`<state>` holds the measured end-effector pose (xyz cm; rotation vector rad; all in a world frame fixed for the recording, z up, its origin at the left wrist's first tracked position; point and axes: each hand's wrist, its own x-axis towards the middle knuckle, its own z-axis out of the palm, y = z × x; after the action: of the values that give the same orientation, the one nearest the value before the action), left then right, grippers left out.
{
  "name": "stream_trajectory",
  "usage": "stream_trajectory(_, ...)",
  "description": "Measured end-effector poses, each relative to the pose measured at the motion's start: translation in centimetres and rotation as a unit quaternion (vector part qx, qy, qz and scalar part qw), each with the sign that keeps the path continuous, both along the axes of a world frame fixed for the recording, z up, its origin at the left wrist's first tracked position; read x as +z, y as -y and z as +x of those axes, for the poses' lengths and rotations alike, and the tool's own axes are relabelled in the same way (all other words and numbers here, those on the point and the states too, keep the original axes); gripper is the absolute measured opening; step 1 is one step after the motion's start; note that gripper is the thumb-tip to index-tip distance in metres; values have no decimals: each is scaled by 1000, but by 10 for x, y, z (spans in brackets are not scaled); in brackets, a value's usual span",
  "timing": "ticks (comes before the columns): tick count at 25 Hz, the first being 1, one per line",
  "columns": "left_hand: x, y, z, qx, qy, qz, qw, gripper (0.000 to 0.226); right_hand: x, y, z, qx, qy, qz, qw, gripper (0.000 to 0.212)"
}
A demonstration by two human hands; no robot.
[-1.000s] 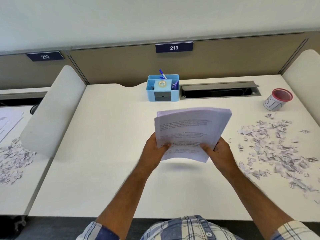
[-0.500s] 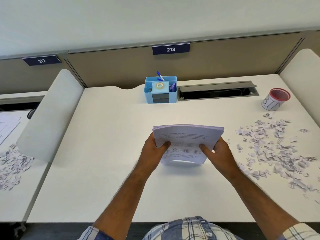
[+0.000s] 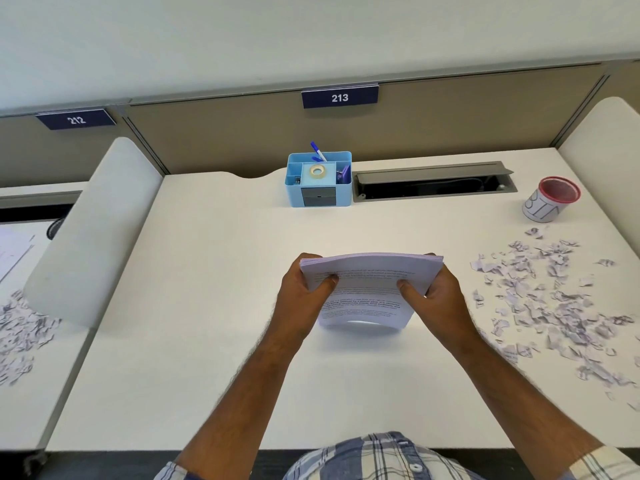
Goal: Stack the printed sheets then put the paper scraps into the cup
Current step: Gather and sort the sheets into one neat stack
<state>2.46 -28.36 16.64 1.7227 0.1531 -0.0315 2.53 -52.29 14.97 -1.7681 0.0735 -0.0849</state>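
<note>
Fingers (image 3: 325, 281) of the left hand (image 3: 303, 299) and right hand (image 3: 438, 299) curl round the side edges of the printed sheets (image 3: 367, 289), standing them upright mid-table (image 3: 207, 306). Paper scraps (image 3: 547, 306) lie scattered to the right, the cup (image 3: 550, 199) beyond them.

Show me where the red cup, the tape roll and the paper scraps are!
red cup (image 3: 545, 207), head view, on its white side wall.
tape roll (image 3: 317, 171), head view, on its ring.
paper scraps (image 3: 550, 306), head view, middle of the pile.
</note>
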Motion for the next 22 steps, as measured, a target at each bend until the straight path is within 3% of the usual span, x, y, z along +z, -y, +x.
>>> stream_trajectory(11, 4, 0, 11, -3, -10, 1, 1000, 16, 2, -2, 14, 19, -2, 0, 1000, 25)
stream_trajectory(15, 1, -1, 16, 10, 3, 0, 1000, 19, 2, -3, 17, 21, 16, -3, 1000, 32)
stream_trajectory(22, -26, 4, 23, 50, -80, -43, 995, 30, -32, -7, 28, -14, -61, -1, 998, 46)
